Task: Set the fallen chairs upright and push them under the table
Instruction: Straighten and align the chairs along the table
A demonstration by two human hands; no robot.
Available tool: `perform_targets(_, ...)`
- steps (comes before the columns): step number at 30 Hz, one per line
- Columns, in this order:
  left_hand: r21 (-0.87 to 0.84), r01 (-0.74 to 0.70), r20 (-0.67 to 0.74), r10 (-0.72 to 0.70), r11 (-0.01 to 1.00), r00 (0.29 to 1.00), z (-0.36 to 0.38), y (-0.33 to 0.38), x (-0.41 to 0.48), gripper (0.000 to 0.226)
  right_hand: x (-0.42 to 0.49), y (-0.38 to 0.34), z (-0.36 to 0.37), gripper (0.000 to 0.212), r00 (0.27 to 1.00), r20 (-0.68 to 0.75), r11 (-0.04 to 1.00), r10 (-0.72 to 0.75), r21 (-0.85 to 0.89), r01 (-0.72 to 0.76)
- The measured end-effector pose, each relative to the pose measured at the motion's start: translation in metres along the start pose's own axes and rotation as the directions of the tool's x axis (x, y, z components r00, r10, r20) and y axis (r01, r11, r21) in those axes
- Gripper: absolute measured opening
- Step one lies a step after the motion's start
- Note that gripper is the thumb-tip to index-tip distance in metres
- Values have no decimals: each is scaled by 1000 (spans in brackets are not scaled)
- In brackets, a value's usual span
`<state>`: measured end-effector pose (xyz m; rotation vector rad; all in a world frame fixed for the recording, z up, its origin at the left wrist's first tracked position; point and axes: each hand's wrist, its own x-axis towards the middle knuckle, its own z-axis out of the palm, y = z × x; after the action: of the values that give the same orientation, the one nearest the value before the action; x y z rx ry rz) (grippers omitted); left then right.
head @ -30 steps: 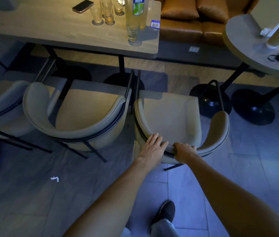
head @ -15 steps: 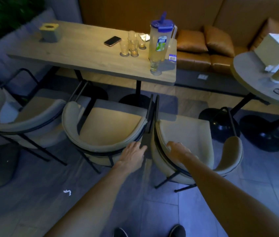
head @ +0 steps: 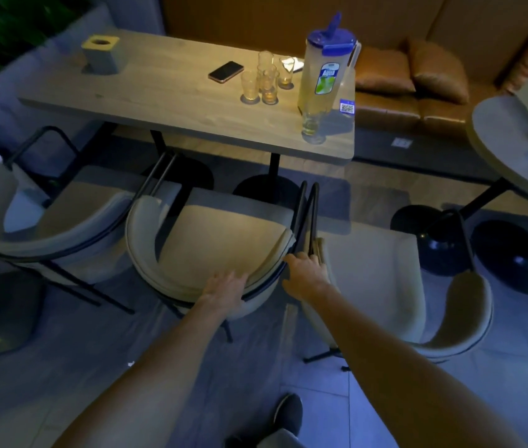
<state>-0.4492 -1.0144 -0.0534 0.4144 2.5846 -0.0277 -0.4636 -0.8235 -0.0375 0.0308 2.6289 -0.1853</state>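
Three beige upholstered chairs with black metal frames stand upright in a row before the wooden table (head: 175, 92). My left hand (head: 224, 291) rests on top of the middle chair's (head: 224, 240) curved backrest, fingers laid over its rim. My right hand (head: 304, 274) reaches into the narrow gap between that chair and the right chair (head: 372, 270); its fingers curl at the right end of the middle chair's backrest. The image is blurred there. The left chair (head: 88, 215) stands untouched. All three seats lie mostly outside the table's edge.
A blue-lidded pitcher (head: 324, 72), several glasses (head: 266, 79), a phone (head: 225, 72) and a tissue box (head: 101, 54) stand on the table. Its black pedestal base (head: 266, 189) sits ahead of the middle chair. A round table (head: 508, 140) is at the right, a brown sofa (head: 401, 101) behind.
Both hands have left the right chair and moved left. My left hand is now on the middle chair's back, my right hand at the gap between the chairs. My view has risen.
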Motion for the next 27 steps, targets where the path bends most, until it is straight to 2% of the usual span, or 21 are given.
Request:
perform_targets(3, -46, 7, 9, -7, 999, 1000, 15, 6, 18, 40, 5, 15, 7, 69, 986, -17, 987, 163, -6, -163)
perform_targets(6, -110, 27, -72, -35, 994, 997, 31, 15, 34, 29, 8, 40, 16, 79, 971, 35, 969, 236, 69, -238)
perform_targets(8, -54, 53, -107, -58, 997, 992, 38, 21, 45, 30, 7, 56, 23, 83, 977, 74, 969, 200, 132, -209)
perform_targets(13, 59, 136, -154, -126, 989, 980, 43, 38, 65, 40, 6, 77, 40, 89, 993, 61, 985, 100, 136, -108)
perform_targets(18, 120, 142, -187, -118, 983, 975, 47, 42, 67, 38, 16, 79, 54, 63, 994, -102, 998, -42, 47, 47)
perform_targets(22, 92, 137, -202, -117, 986, 972, 48, 45, 70, 36, 13, 80, 56, 62, 997, -78, 999, -28, 17, 30)
perform_targets(25, 72, 137, -218, -118, 988, 969, 50, 48, 70, 35, 11, 79, 52, 85, 997, 23, 995, 72, 72, -74)
perform_targets(27, 73, 136, -229, -116, 988, 966, 52, 52, 70, 35, 8, 80, 49, 92, 994, 39, 991, 103, 82, -106)
